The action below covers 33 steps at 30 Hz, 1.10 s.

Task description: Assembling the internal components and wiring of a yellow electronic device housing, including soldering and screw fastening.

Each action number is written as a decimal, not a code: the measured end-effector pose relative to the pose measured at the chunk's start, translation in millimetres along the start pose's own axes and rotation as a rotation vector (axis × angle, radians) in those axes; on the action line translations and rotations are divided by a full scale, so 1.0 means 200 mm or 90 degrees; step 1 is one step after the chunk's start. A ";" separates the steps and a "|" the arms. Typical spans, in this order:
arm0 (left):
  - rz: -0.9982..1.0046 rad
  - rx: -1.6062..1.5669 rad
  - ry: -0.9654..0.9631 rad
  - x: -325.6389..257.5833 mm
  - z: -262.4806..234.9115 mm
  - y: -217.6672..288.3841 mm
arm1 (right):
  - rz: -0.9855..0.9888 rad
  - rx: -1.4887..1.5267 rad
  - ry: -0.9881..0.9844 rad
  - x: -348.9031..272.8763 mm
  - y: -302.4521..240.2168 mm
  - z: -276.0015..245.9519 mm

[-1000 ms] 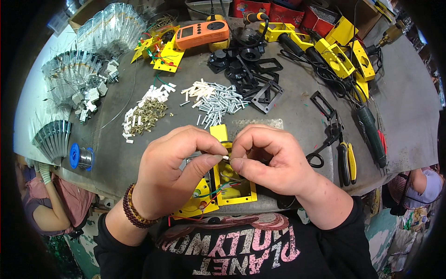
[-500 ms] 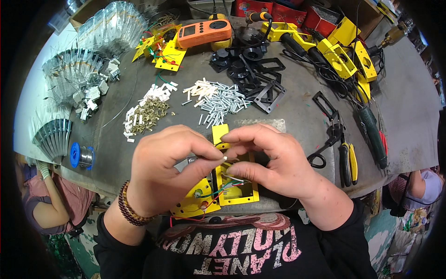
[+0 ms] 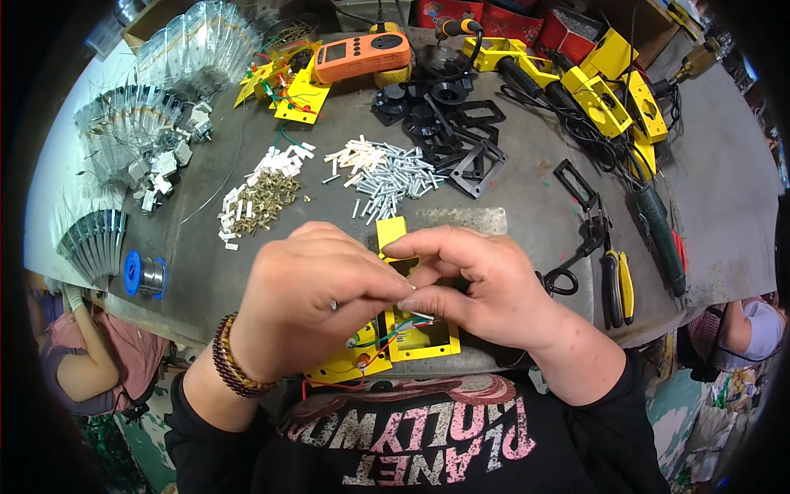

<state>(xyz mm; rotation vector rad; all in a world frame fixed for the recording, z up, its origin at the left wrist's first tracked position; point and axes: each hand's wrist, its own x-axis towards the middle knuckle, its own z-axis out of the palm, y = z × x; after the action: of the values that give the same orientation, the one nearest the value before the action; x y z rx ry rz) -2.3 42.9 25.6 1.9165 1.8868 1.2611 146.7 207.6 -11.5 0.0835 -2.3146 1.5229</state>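
My left hand (image 3: 309, 280), a beaded bracelet on its wrist, is closed in a pinch on a tiny white piece (image 3: 413, 288), mostly hidden by the fingertips. The curled fingers of my right hand (image 3: 490, 288) meet it there, thumb and fingers closed; what they grip is hidden. Both hands hover over an open yellow metal box (image 3: 451, 339). Green and white wires run inside it beneath my right thumb. Left of the box lies a yellow panel (image 3: 333, 366) with small lamps and a red wire (image 3: 333, 383), partly covered by my left hand.
Beyond my hands lie piles of silver screws (image 3: 395, 185), brass screws (image 3: 267, 202) and white sleeves (image 3: 284, 160). A solder spool (image 3: 146, 276) stands left; pliers (image 3: 617, 288) and a dark-handled tool (image 3: 658, 239) lie right. An orange meter (image 3: 362, 58) sits at the back.
My left hand has shifted slightly right, its fingertips now meeting those of my right hand. The white piece has moved right with it and shows less.
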 end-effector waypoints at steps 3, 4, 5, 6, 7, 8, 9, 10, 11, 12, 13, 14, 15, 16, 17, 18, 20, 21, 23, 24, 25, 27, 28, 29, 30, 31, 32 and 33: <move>0.032 0.032 -0.032 0.00 0.02 0.00 | 0.062 0.056 0.012 0.00 -0.01 0.01; 0.034 0.087 -0.016 0.00 0.02 0.01 | 0.101 0.115 0.033 -0.01 -0.01 0.01; 0.037 0.141 0.000 0.00 0.01 0.02 | 0.102 0.115 0.033 0.00 -0.02 0.00; 0.037 0.141 -0.001 0.00 0.00 0.03 | 0.092 0.048 -0.005 0.01 -0.04 -0.03; 0.025 0.172 0.004 0.00 -0.02 0.04 | 0.081 -0.019 -0.042 0.01 -0.05 -0.04; 0.012 0.203 0.009 -0.01 -0.03 0.05 | 0.081 -0.019 -0.042 0.02 -0.04 -0.04; 0.011 0.203 0.009 -0.01 -0.02 0.04 | 0.009 -0.056 -0.017 0.02 -0.02 -0.03; 0.014 0.209 0.025 -0.01 0.00 0.04 | -0.063 -0.094 0.008 0.03 -0.01 -0.03; 0.016 0.214 0.041 -0.01 0.01 0.04 | -0.062 -0.093 0.007 0.04 -0.01 -0.04; 0.015 0.214 0.041 -0.01 0.01 0.04 | -0.096 -0.130 0.004 0.05 -0.02 -0.06; 0.020 0.219 0.037 -0.01 0.01 0.04 | -0.129 -0.166 0.001 0.05 -0.03 -0.07; 0.025 0.224 0.032 -0.01 0.01 0.05 | -0.129 -0.165 0.000 0.05 -0.03 -0.06; 0.025 0.223 0.032 -0.01 0.02 0.05 | -0.125 -0.123 0.005 0.05 -0.02 -0.03; 0.030 0.218 0.027 -0.01 0.02 0.05 | -0.121 -0.081 0.010 0.05 -0.02 -0.02; 0.034 0.213 0.022 0.00 0.03 0.06 | -0.121 -0.082 0.011 0.05 -0.02 -0.03; 0.034 0.214 0.023 0.00 0.02 0.05 | -0.090 -0.088 -0.018 0.05 -0.02 -0.04; 0.032 0.297 0.126 -0.03 -0.02 0.02 | -0.060 -0.093 -0.048 0.04 -0.01 -0.08; -0.086 0.296 0.149 -0.03 -0.06 0.02 | -0.029 -0.095 -0.025 0.03 0.00 -0.09; -0.003 0.471 0.048 -0.02 -0.12 0.00 | 0.006 -0.097 0.002 0.02 0.00 -0.09; -0.005 0.471 0.049 -0.02 -0.10 0.02 | 0.092 0.002 0.033 0.02 -0.02 -0.08; -0.027 0.359 -0.006 -0.03 -0.05 0.07 | 0.175 0.102 0.060 0.02 -0.04 -0.07; -0.055 0.198 -0.097 -0.04 0.02 0.10 | 0.157 0.142 0.069 0.01 -0.02 -0.06; -0.056 0.161 -0.120 -0.04 0.04 0.09 | 0.169 0.174 0.067 0.01 -0.02 -0.06; -0.057 0.124 -0.142 -0.04 0.06 0.08 | 0.181 0.207 0.066 0.01 -0.01 -0.06; -0.056 0.122 -0.141 -0.04 0.06 0.06 | 0.183 0.205 0.066 0.01 -0.01 -0.07; -0.063 0.088 -0.136 -0.03 0.06 0.05 | 0.192 0.234 0.054 0.01 0.00 -0.07; -0.071 0.054 -0.131 -0.04 0.06 0.04 | 0.201 0.263 0.043 0.01 0.00 -0.08; -0.071 0.054 -0.129 -0.05 0.06 0.02 | 0.202 0.262 0.042 0.01 -0.01 -0.08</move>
<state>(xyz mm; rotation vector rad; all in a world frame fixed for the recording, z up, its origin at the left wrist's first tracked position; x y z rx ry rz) 11.2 39.0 16.7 1.8706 1.9380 0.9313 149.9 222.2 -3.1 -0.2348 -1.9990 2.1069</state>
